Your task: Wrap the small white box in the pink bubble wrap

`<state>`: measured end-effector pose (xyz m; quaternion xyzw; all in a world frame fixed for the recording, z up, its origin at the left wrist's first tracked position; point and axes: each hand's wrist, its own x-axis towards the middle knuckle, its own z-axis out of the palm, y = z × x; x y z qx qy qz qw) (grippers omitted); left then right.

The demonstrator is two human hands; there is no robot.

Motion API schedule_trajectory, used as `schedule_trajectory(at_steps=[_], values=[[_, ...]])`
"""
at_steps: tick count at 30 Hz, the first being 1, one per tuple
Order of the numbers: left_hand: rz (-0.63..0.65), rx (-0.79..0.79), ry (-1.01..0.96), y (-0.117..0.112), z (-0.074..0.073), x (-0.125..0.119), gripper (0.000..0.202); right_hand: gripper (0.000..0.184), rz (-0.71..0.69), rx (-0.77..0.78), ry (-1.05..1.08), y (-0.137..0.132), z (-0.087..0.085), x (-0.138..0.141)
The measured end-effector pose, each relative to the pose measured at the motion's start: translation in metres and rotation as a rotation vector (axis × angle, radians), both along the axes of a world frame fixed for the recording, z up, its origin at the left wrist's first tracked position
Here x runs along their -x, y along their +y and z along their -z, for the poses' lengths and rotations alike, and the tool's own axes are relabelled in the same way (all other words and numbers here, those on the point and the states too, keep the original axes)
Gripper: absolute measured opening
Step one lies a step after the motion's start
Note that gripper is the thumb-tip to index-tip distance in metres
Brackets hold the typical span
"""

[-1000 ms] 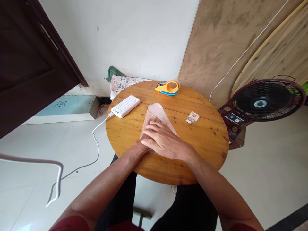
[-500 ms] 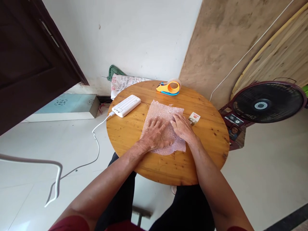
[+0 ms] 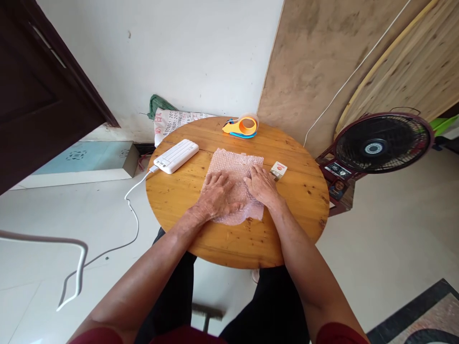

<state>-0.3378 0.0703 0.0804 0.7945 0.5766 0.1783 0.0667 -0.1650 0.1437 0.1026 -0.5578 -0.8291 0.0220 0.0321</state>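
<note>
Left hand and right hand lie spread flat on bubble wrap, inside the table's edges; box beside the right hand, tape dispenser near the far edge, power bank near the left.

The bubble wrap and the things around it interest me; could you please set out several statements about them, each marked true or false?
1. The left hand and the right hand both rest on the bubble wrap. True.
2. The left hand is clenched in a fist. False: it is spread out.
3. The orange tape dispenser lies beyond the bubble wrap, on the table. True.
4. A white cable runs into the power bank. True.
5. The power bank lies right of the bubble wrap. False: it lies to the left.
</note>
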Motion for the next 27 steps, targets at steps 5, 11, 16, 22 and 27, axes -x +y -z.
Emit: schedule_trajectory(at_steps=[5,11,16,22,27], values=[[-0.026,0.028,0.027,0.001,0.001,0.001,0.087,0.051,0.011,0.006,0.004,-0.001,-0.003,0.0],[-0.032,0.09,0.021,0.002,-0.003,0.005,0.096,0.049,-0.015,-0.001,0.011,0.001,0.0,-0.003],[0.157,-0.023,-0.037,-0.003,-0.011,0.005,0.076,0.05,0.001,-0.034,-0.023,-0.001,0.002,-0.002],[0.36,-0.009,-0.081,-0.003,-0.007,0.004,0.056,0.049,0.022,-0.048,-0.028,-0.001,0.003,0.0],[0.347,-0.017,-0.064,-0.001,0.0,0.005,0.064,0.045,0.0,-0.075,0.03,0.003,0.004,-0.002]])
